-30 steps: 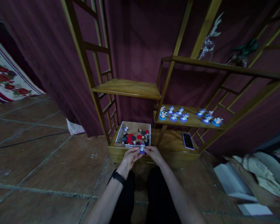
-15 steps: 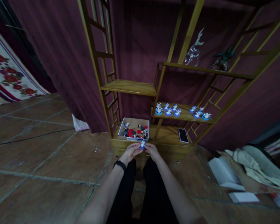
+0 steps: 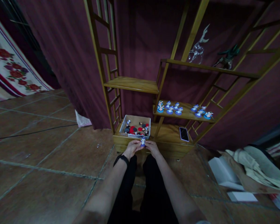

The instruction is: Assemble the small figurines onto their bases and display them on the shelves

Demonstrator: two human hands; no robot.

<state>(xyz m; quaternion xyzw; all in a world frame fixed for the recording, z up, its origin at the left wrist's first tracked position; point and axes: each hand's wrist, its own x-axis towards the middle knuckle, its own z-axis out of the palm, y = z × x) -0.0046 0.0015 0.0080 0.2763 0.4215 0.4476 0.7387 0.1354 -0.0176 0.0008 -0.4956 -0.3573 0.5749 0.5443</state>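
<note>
Between my two hands stands a small purple-and-white figurine (image 3: 143, 142), upright on a round purple base. My left hand (image 3: 132, 148) grips it from the left, and my right hand (image 3: 152, 146) has its fingers closed on the right side. Just beyond them is a shallow cardboard box (image 3: 137, 119) holding several small figures and red and dark discs. Several similar purple figurines (image 3: 170, 109) stand on the shelf to the right, with a few blue-based figurines (image 3: 208, 115) at both ends of the group.
The wooden display rack (image 3: 130, 83) fills the front. A phone (image 3: 184, 134) lies on its low board. Higher up stand a clear deer ornament (image 3: 197, 51) and a dark green ornament (image 3: 228, 57). White boxes (image 3: 224, 172) and cloth lie on the floor at right.
The camera view has shifted slightly, so the rack sits a little farther right and higher. Both hands still hold the figurine in front of the box.
</note>
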